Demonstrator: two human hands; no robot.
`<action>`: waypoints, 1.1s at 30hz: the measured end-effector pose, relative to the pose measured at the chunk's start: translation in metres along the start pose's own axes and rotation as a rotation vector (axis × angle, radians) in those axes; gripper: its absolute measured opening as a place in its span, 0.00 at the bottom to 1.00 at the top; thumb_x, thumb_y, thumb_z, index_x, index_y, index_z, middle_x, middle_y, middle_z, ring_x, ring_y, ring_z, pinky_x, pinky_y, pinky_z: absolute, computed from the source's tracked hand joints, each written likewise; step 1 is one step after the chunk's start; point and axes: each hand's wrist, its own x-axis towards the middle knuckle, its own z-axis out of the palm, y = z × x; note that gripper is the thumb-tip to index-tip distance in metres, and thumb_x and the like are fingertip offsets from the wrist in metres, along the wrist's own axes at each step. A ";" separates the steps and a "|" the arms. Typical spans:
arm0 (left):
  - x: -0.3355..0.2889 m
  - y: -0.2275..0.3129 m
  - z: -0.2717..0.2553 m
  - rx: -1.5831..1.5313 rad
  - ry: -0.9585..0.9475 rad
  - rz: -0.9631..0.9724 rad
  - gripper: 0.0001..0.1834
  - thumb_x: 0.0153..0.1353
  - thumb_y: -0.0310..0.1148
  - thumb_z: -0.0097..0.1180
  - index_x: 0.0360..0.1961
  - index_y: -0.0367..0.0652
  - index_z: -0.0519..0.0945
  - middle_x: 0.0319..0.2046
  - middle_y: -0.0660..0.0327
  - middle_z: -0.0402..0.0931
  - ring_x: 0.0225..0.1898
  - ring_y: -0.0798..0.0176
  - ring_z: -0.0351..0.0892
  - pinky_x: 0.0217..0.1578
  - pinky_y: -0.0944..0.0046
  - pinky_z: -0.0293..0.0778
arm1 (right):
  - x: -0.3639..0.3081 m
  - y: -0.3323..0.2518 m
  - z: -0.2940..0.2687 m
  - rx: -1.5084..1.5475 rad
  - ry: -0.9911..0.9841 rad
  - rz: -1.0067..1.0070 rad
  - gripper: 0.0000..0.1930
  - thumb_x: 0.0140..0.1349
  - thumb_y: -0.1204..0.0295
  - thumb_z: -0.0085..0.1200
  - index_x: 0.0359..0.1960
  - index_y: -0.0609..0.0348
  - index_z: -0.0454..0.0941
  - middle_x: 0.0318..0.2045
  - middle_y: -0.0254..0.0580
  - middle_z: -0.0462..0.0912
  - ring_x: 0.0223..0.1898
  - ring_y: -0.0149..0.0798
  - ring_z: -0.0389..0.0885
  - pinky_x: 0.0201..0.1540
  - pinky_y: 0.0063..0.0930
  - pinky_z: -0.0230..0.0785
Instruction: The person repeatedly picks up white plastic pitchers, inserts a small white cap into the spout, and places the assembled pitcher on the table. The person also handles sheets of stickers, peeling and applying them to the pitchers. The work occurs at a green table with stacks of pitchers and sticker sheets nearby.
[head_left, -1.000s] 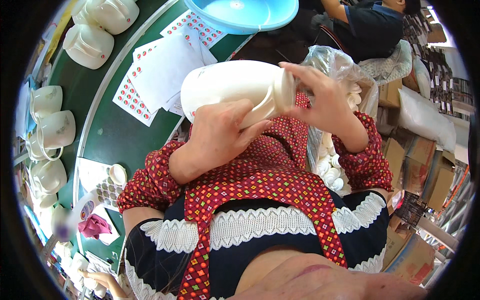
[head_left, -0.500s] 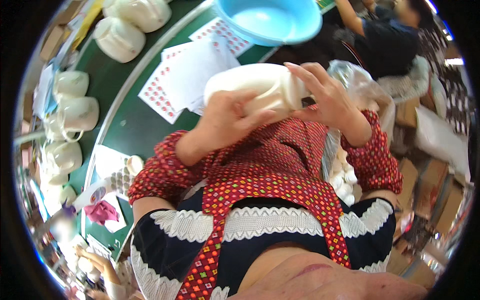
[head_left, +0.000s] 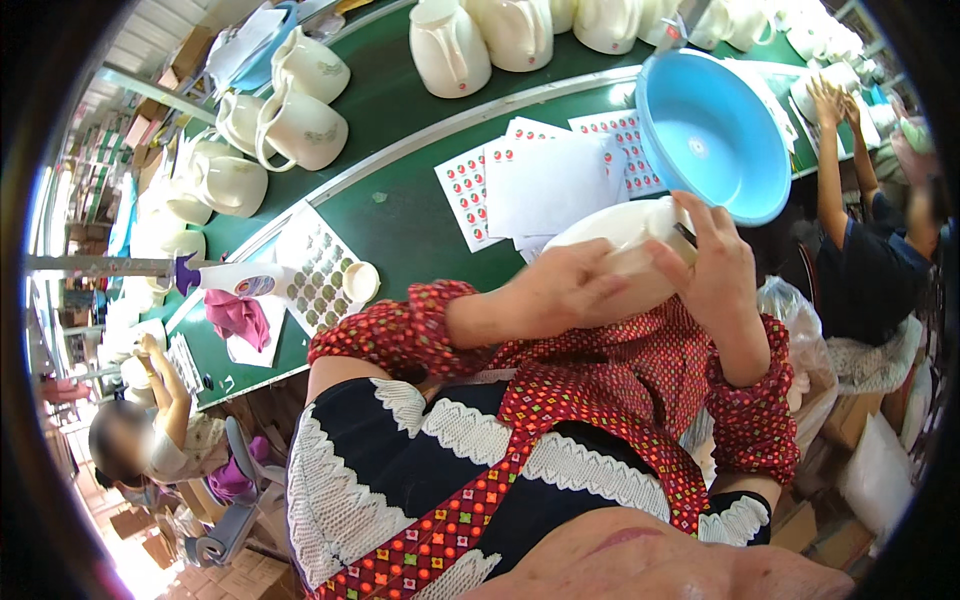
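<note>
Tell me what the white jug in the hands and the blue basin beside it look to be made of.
White jug: smooth, cream-white, softly glossy; plastic or glazed ceramic, cannot tell which. Blue basin: probably plastic, with a thin rolled rim, even bright colour and dull sheen.

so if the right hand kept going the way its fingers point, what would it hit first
Probably the blue plastic basin: the right hand, on the white jug, points its fingers up toward the basin's lower rim. Depth is unclear.

Blue basin (head_left: 712,130) just beyond fingers (head_left: 700,225)
</note>
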 end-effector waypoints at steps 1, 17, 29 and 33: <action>-0.010 -0.001 -0.020 -0.030 -0.070 -0.121 0.14 0.79 0.38 0.59 0.51 0.35 0.81 0.36 0.59 0.82 0.39 0.63 0.81 0.43 0.60 0.77 | 0.007 -0.012 -0.001 0.054 0.015 -0.040 0.34 0.66 0.49 0.68 0.68 0.54 0.75 0.48 0.56 0.82 0.45 0.62 0.86 0.48 0.51 0.81; 0.068 -0.114 -0.303 -0.287 1.131 0.031 0.15 0.78 0.40 0.60 0.37 0.40 0.81 0.32 0.67 0.78 0.35 0.71 0.74 0.37 0.66 0.70 | -0.037 0.017 0.050 0.420 -0.357 0.184 0.08 0.74 0.76 0.56 0.47 0.70 0.82 0.51 0.57 0.82 0.52 0.62 0.83 0.57 0.46 0.77; 0.179 -0.180 -0.369 -0.342 1.157 0.076 0.18 0.77 0.41 0.60 0.46 0.33 0.85 0.41 0.59 0.87 0.40 0.64 0.84 0.45 0.61 0.78 | 0.027 0.005 0.049 0.381 -0.279 0.215 0.07 0.74 0.73 0.56 0.46 0.62 0.82 0.40 0.55 0.86 0.44 0.60 0.85 0.48 0.50 0.75; 0.156 -0.170 -0.324 0.219 1.576 -0.285 0.25 0.73 0.41 0.61 0.59 0.29 0.76 0.56 0.44 0.75 0.60 0.49 0.73 0.61 0.52 0.71 | 0.059 0.012 0.103 0.308 -0.125 0.117 0.07 0.74 0.67 0.59 0.44 0.57 0.84 0.39 0.48 0.88 0.43 0.55 0.86 0.47 0.52 0.71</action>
